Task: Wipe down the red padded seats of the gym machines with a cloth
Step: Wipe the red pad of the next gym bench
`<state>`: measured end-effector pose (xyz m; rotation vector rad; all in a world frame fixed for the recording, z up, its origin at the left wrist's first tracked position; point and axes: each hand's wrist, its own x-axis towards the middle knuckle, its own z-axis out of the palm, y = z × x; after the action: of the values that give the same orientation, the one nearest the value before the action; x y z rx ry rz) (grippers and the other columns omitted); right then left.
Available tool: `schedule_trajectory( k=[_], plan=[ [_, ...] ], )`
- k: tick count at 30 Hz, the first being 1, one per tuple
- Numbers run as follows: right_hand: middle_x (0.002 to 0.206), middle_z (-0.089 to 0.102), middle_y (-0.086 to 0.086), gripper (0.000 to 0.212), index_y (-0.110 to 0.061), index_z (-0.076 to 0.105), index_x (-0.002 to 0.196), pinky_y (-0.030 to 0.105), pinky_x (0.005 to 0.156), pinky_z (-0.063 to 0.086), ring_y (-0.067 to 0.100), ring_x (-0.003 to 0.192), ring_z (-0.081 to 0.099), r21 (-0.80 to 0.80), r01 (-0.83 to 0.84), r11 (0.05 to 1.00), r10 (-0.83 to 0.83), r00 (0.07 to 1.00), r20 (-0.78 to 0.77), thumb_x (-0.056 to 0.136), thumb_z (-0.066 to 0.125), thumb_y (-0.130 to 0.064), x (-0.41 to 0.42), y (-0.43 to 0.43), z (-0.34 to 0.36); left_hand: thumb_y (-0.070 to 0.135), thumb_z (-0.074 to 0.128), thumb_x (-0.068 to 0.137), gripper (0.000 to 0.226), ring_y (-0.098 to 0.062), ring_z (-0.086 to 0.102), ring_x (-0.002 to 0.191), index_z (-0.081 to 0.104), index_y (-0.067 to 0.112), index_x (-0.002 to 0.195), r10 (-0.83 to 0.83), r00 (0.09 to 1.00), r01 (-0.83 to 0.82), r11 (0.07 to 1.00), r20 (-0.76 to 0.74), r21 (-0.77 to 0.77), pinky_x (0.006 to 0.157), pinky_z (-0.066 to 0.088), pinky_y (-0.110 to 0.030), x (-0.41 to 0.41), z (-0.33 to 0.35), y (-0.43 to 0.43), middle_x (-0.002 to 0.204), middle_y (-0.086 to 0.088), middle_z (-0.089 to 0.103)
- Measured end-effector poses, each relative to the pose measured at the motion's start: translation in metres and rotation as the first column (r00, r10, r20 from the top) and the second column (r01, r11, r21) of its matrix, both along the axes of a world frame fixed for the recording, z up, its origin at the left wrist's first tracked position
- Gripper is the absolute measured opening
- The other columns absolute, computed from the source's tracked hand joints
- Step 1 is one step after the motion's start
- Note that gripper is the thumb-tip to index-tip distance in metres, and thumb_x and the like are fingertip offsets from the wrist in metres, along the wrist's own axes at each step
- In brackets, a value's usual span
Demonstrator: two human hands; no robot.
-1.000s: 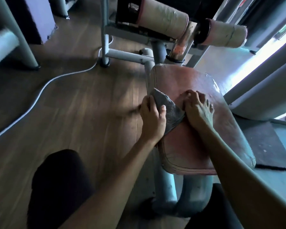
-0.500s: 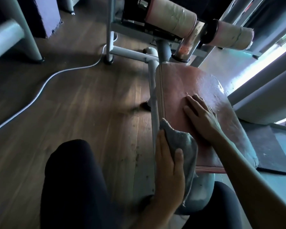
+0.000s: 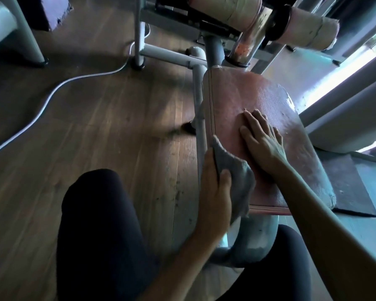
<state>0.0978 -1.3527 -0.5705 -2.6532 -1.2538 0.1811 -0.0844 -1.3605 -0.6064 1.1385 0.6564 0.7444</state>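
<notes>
Lying on the floor well to the left of the red seat (image 3: 258, 98), a white cable (image 3: 52, 94) is seen; it could be caught by a foot when the next machine is approached. At the near left corner of the seat, the grey cloth (image 3: 239, 179) is gripped by the left hand (image 3: 215, 192), with thumb and fingers curled round it. Much of the cloth hangs off the seat's edge, over the grey frame tube (image 3: 254, 242), so a stroke may be spent on the frame, and dirt from it may be carried onto the padding. On the middle of the seat the right hand (image 3: 263, 144) is laid flat, fingers straight, nothing held. The patch under it is likely to be missed if the hand is not lifted. Along the right edge of the seat the covering looks worn; the cloth could be snagged there and the covering torn further if it is rubbed hard.
</notes>
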Motion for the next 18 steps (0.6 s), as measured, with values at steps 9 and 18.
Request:
schedule_trajectory(
  k=[9,18],
  plan=[
    [0.166,0.005,-0.012,0.051,-0.044,0.017,0.153,0.042,0.123,-0.001,0.008,0.152,-0.002,-0.016,0.006,1.0,-0.006,1.0,0.001,0.104,0.026,-0.051,0.0,0.0,-0.001,0.033,0.034,0.1,0.059,0.013,0.022,0.141,0.019,0.025,0.157,0.033,0.999,-0.033,0.999,0.017,0.03,0.116,0.02,-0.011,-0.012,0.001,-0.018,0.158,0.022,0.025],
    [0.165,0.009,-0.011,0.051,-0.043,0.02,0.153,0.042,0.123,0.001,0.009,0.152,0.001,0.011,0.016,1.0,-0.016,1.0,-0.01,0.104,0.028,-0.05,-0.005,0.0,0.002,0.033,0.037,0.097,0.063,0.001,0.027,0.143,0.017,0.028,0.157,-0.042,0.999,0.044,0.997,0.029,-0.071,0.122,0.023,-0.033,0.013,0.002,0.029,0.16,0.012,0.026]
  ],
)
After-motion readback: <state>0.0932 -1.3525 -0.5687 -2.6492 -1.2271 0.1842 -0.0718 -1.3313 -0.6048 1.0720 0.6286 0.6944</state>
